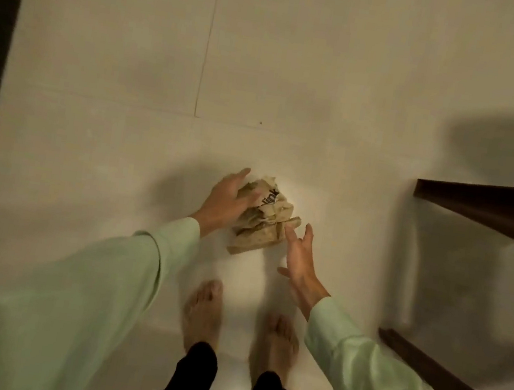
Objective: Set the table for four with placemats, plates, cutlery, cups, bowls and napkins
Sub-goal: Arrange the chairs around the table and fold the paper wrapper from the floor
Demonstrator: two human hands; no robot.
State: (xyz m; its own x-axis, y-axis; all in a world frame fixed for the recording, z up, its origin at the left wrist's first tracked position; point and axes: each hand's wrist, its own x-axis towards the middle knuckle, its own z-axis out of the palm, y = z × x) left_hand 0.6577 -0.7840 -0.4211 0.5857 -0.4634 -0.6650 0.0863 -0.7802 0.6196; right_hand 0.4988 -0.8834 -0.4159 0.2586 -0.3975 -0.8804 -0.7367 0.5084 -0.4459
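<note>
One crumpled bag [264,225], print unreadable, is partly covered by the left hand [226,202].

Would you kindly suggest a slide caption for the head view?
Left hand touches a crumpled paper bag on the tiled floor; right hand open beside it.

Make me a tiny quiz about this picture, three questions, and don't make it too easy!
1. True or false: the feet are in shoes.
2. What sits between the left hand and the right hand? A) a plate B) a crumpled paper bag C) a cup
3. Fill in: the sleeves are light ____.

Key: 1 false, they are bare; 2 B; 3 green.
</note>
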